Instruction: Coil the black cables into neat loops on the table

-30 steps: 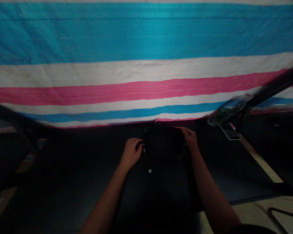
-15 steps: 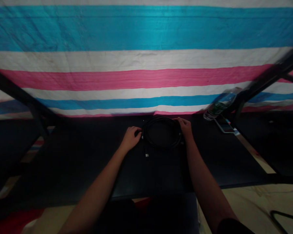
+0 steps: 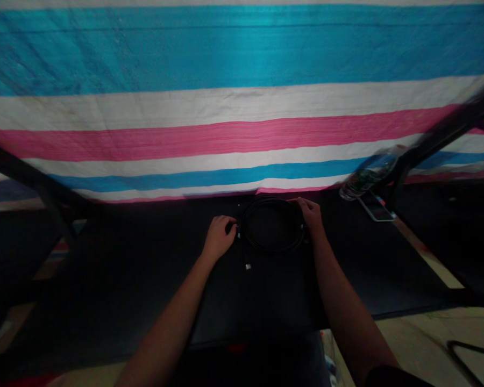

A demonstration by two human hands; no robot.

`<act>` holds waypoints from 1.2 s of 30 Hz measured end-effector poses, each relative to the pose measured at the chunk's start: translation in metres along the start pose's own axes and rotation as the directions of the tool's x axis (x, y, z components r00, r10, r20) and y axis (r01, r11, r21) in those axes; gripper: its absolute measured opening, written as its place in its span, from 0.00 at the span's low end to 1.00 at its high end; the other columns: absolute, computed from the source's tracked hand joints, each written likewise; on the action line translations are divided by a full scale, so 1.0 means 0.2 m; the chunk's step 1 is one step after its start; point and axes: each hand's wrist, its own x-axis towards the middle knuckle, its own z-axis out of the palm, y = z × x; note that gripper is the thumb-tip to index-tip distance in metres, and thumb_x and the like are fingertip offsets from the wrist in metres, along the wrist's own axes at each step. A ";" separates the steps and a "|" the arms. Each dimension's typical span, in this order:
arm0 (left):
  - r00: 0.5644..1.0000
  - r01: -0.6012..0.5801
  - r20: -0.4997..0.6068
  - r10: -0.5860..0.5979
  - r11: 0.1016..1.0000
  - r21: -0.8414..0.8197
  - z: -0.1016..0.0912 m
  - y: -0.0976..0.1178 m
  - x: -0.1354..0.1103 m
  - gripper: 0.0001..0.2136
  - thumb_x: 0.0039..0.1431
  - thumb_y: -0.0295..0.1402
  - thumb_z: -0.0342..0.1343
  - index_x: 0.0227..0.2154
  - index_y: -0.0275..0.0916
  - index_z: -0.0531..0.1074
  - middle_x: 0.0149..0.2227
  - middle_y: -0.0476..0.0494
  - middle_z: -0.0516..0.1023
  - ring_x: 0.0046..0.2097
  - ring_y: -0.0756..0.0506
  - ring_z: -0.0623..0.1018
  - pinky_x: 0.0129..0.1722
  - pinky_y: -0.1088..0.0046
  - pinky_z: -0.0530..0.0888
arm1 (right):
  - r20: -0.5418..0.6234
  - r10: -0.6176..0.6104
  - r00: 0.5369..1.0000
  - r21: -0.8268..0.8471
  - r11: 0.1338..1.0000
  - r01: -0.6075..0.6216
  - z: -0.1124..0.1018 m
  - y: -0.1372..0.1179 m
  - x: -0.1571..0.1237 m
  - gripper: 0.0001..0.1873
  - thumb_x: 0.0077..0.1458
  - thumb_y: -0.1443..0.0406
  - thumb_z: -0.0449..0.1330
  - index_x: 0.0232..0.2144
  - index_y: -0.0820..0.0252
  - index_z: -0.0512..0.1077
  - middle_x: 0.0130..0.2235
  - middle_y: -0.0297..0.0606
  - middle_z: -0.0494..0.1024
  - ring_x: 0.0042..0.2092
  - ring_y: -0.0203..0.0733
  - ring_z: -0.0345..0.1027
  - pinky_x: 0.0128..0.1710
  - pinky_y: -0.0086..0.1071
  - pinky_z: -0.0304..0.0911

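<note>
A black cable (image 3: pixel 272 251) lies wound in a round coil on the dark tabletop. One metal-tipped plug (image 3: pixel 248 266) rests on the table just below the coil's left side. At that left side is my left hand (image 3: pixel 221 235), its thumb and fingers curled together at the coil's edge, closed on the cable. My right hand (image 3: pixel 311 214) grips the coil's upper right edge with bent fingers. Dim light hides the exact contact of the fingertips with the black cable.
A clear plastic bottle (image 3: pixel 369 173) leans at the back right, beside a phone (image 3: pixel 377 207) lying flat. Striped sheeting (image 3: pixel 242 129) hangs behind the black table (image 3: pixel 125 279). Dark metal bars (image 3: pixel 439 131) slant upward at both sides.
The view has tilted slightly, so the coil and hands appear a little lower and to the right. Both hands keep their places at the coil's sides.
</note>
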 end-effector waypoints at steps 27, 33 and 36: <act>0.999 0.024 -0.035 -0.026 0.998 -0.066 -0.01 0.01 -0.02 0.06 0.64 0.33 0.53 0.35 0.40 0.75 0.38 0.42 0.80 0.45 0.40 0.77 0.49 0.57 0.73 | 0.022 0.001 1.000 -0.039 0.999 0.000 0.00 -0.04 -0.02 0.21 0.60 0.51 0.56 0.38 0.57 0.82 0.38 0.40 0.84 0.42 0.50 0.78 0.44 0.40 0.71; 0.990 0.082 -0.101 -0.097 0.986 -0.145 0.00 0.00 0.00 0.11 0.67 0.36 0.51 0.47 0.38 0.72 0.46 0.39 0.80 0.46 0.41 0.79 0.48 0.60 0.75 | 0.089 0.004 0.996 -0.048 0.999 0.000 0.02 -0.07 -0.02 0.21 0.59 0.50 0.57 0.39 0.57 0.82 0.39 0.40 0.84 0.44 0.51 0.78 0.46 0.43 0.71; 0.980 0.105 -0.148 -0.135 0.975 -0.194 0.00 -0.02 0.01 0.13 0.68 0.35 0.49 0.52 0.37 0.69 0.54 0.34 0.76 0.49 0.42 0.79 0.46 0.61 0.77 | 0.148 0.008 0.989 -0.051 0.999 -0.001 0.06 -0.11 -0.04 0.19 0.54 0.50 0.63 0.40 0.56 0.82 0.40 0.41 0.85 0.45 0.52 0.78 0.47 0.44 0.71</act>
